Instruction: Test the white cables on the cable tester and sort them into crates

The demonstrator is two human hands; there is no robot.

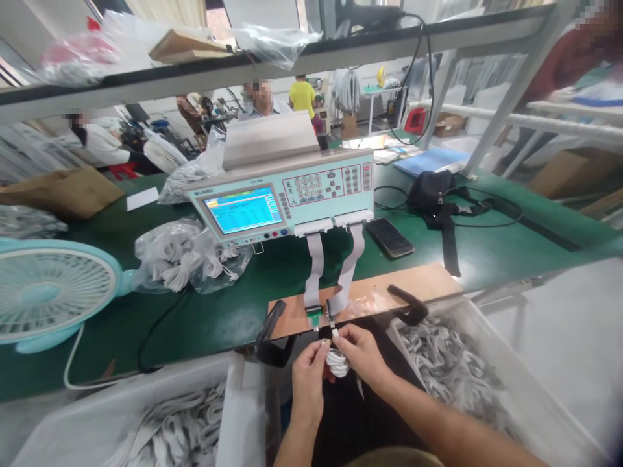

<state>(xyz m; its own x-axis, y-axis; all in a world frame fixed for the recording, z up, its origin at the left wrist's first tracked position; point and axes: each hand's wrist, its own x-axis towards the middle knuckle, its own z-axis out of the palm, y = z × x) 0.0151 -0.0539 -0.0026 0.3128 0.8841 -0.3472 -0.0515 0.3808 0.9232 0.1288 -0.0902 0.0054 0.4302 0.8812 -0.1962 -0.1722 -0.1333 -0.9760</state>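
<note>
Left hand: the left hand [310, 371] pinched one small end of a coiled white cable [338, 364] between thumb and fingertips, just below the table edge.
Right hand: the right hand [364, 353] pinched a flat white end at the metal tip of the right ribbon; whether the two were joined could not be told.
White cable: its loops hung between the two hands, above a dark lap.
Ribbons: the left ribbon [315, 266] and right ribbon [351, 266] ran down from the front of a tester [311, 188]; the left one ended at a small green circuit board [315, 318].
Tester: its blue screen [246, 211] was lit, with a keypad to the right.
Wooden board: the board [428, 280] lay along the table's near edge, a black clamp [265, 344] at its left and another clamp [411, 306] toward its right.
Green table: the table [219, 334] bore a phone [390, 237] beside the tester, a black pouch [431, 191] farther right, and a clear bag [170, 253] of white cables on the left, near a pale blue fan [53, 292].
Bins: a left bin [236, 395] and a right bin [525, 357] held heaps of cables.
</note>
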